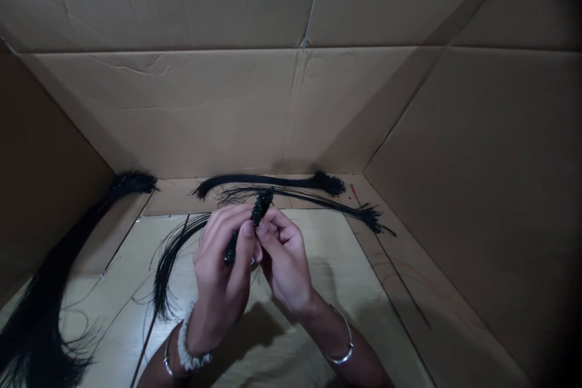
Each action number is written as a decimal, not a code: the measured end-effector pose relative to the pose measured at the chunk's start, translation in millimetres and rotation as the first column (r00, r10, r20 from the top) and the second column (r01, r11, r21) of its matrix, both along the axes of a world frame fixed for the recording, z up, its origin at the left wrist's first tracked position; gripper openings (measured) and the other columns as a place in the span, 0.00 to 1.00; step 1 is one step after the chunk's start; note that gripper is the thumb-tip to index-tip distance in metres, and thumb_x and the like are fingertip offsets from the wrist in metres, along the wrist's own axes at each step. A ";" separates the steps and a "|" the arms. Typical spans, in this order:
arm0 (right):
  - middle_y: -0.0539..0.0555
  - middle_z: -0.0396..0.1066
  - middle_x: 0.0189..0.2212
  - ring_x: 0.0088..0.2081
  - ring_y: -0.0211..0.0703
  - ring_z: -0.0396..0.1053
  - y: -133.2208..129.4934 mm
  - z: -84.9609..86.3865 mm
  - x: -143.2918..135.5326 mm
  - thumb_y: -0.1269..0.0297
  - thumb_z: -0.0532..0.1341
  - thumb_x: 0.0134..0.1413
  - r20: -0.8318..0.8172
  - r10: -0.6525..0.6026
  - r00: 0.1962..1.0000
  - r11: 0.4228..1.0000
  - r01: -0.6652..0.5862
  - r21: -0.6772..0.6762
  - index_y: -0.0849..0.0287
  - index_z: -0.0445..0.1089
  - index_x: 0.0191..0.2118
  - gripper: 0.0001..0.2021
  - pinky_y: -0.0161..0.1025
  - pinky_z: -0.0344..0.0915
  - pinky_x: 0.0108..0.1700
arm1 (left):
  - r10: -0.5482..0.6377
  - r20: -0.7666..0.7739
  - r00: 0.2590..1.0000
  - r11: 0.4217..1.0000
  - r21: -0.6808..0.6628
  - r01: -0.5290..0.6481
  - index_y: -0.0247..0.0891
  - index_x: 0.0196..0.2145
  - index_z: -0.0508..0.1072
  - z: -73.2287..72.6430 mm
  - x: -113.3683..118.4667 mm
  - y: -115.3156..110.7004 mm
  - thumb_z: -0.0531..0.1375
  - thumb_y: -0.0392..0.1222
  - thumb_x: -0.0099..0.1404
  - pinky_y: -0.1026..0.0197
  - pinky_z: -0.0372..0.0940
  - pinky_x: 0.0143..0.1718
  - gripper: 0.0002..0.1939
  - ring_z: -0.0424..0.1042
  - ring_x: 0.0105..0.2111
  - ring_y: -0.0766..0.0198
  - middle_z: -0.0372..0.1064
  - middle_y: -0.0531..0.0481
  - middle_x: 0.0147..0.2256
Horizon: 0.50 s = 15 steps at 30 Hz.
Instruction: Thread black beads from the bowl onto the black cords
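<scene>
Between both hands is a short black braided piece [262, 206], its textured upper end rising above the fingertips. My left hand [222, 254] is closed around its lower part, thumb pressed on the front. From the other side, my right hand [286, 260] pinches the piece near its middle with thumb and fingers. A dark part of it shows again under the left thumb; the rest is hidden by the fingers. Just left of the hands, a curved bundle of black strands [169, 267] lies on the table and passes behind the left hand.
A large bundle of long black strands [59, 279] runs along the left side. Two thinner black bundles, an upper one [268, 180] and a lower one [336, 202], lie at the back. Cardboard walls [218, 109] enclose the pale table surface [318, 233] at the back and sides.
</scene>
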State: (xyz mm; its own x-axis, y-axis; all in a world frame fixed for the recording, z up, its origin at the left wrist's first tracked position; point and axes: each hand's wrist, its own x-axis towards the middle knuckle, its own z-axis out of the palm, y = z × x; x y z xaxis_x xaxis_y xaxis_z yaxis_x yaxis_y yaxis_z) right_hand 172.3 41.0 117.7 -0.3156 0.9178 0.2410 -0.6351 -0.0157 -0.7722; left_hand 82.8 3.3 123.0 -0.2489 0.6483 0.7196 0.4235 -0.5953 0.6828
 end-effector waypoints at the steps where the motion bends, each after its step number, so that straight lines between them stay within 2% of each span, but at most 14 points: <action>1: 0.42 0.60 0.16 0.19 0.32 0.54 -1.4 1.4 -1.0 0.55 0.70 0.55 -0.004 -0.019 1.000 1.000 0.018 -0.022 0.56 0.68 0.28 0.14 0.32 0.57 0.25 | 0.026 -0.042 0.999 1.000 0.019 -0.025 0.45 0.48 0.74 -0.9 1.8 0.3 0.55 0.29 0.72 0.60 0.63 0.52 0.14 0.71 0.47 0.63 0.75 0.52 0.44; 5: 0.43 0.61 0.18 0.21 0.33 0.54 -3.4 4.9 -2.9 0.55 0.71 0.52 0.007 -0.072 0.997 0.993 0.072 -0.094 0.57 0.68 0.27 0.15 0.33 0.58 0.27 | 0.090 -0.147 0.985 0.996 0.038 -0.085 0.42 0.48 0.72 -0.9 4.2 -0.2 0.54 0.28 0.71 0.57 0.62 0.53 0.14 0.71 0.47 0.60 0.74 0.49 0.45; 8: 0.43 0.61 0.18 0.21 0.33 0.55 -1.3 1.5 -2.1 0.54 0.70 0.54 0.007 -0.054 0.999 0.996 0.055 -0.065 0.56 0.69 0.29 0.14 0.33 0.58 0.27 | 0.036 -0.135 0.990 0.999 -0.026 -0.040 0.41 0.42 0.75 2.2 1.6 -2.3 0.54 0.29 0.71 0.56 0.64 0.50 0.12 0.72 0.44 0.60 0.75 0.49 0.42; 12: 0.42 0.61 0.16 0.19 0.32 0.56 6.6 -2.1 5.7 0.53 0.70 0.55 0.055 0.043 0.998 0.998 -0.045 0.040 0.55 0.72 0.31 0.12 0.33 0.58 0.26 | -0.055 0.043 0.998 0.990 -0.125 0.060 0.44 0.40 0.80 5.9 -10.4 -4.2 0.60 0.36 0.71 0.58 0.66 0.49 0.08 0.73 0.43 0.61 0.77 0.50 0.42; 15: 0.44 0.65 0.19 0.18 0.32 0.57 14.7 1.7 17.3 0.54 0.71 0.53 0.119 0.153 0.981 0.981 -0.165 0.102 0.55 0.75 0.30 0.11 0.34 0.58 0.26 | -0.166 0.210 0.964 0.935 -0.277 0.221 0.45 0.39 0.83 8.3 -24.7 -4.9 0.65 0.40 0.67 0.56 0.68 0.50 0.06 0.75 0.45 0.58 0.79 0.49 0.45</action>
State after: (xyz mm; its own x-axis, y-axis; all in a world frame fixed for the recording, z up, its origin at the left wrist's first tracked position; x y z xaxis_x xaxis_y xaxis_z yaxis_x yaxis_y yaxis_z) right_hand 189.6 55.6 119.4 -0.4857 0.8232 0.2938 -0.5423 -0.0202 -0.8399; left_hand 58.1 -1.6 131.3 -0.2049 0.8726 0.4433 0.1738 -0.4133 0.8939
